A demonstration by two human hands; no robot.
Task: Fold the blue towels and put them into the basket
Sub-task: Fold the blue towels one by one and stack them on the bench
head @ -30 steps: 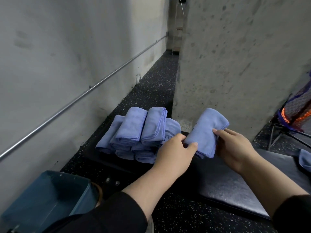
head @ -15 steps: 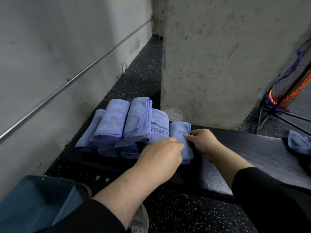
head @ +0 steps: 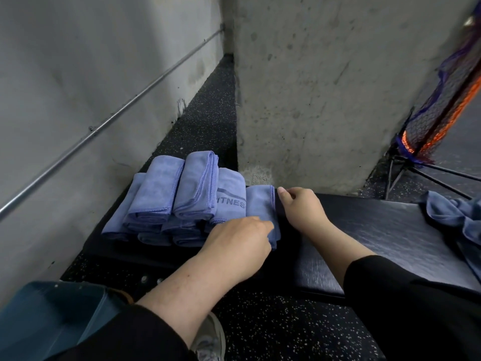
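Note:
A stack of several folded blue towels (head: 179,199) lies on the left end of a black padded bench (head: 385,230). One more folded blue towel (head: 260,204) lies at the stack's right side. My left hand (head: 239,241) rests on this towel's near end, fingers curled over it. My right hand (head: 299,207) is at the towel's right edge, fingers curled, thumb tip at its far corner. A crumpled unfolded blue towel (head: 453,217) lies at the bench's right end. A teal basket (head: 49,316) stands on the floor at the lower left.
A concrete pillar (head: 325,87) rises right behind the bench. A grey wall with a metal rail (head: 104,126) runs along the left. A netted orange and blue object on a black stand (head: 442,108) is at the far right. The floor is speckled black rubber.
The folded towel came down from the air and now lies beside the stack. Both hands stay on it, and my right hand has slid to its right edge.

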